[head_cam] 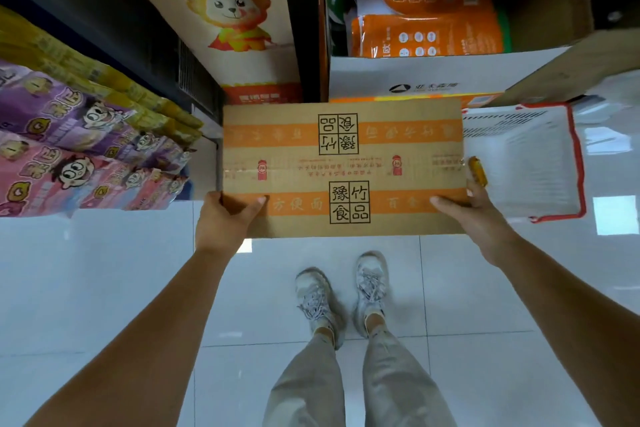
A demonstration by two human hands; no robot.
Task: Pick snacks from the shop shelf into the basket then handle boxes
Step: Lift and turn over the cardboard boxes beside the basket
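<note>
Box: We hold a flat brown cardboard box (343, 166) with orange stripes and black square stamps. It is up in the air, between our two hands and over the floor.
Left hand: Our left hand (221, 218) grips the near left corner of the box. The thumb lies on top. The other fingers go under, where we cannot see them.
Right hand: Our right hand (474, 215) grips the near right corner the same way, with the thumb on top.
Small orange thing: A small orange thing (478, 172) shows at the right edge of the box, just past our right hand. We cannot tell what it is, or if the hand holds it.
Basket: A white basket (579, 156) with a red rim is just to the right of our right hand. The box hides part of it.
Snack bags: Purple and pink snack bags (79, 149) lie to the left of our left hand, with yellow packs (104, 80) past them.
Monkey box: A tall box with a cartoon monkey (235, 17) stands far beyond our left hand.
White box: An open white box (433, 76) sits just past the far edge of the box we hold. Orange packs (426, 35) are inside it.
Shoes: Our pale shoes (343, 295) stand on the white floor (104, 270), between our arms and nearer to us than the grip.
</note>
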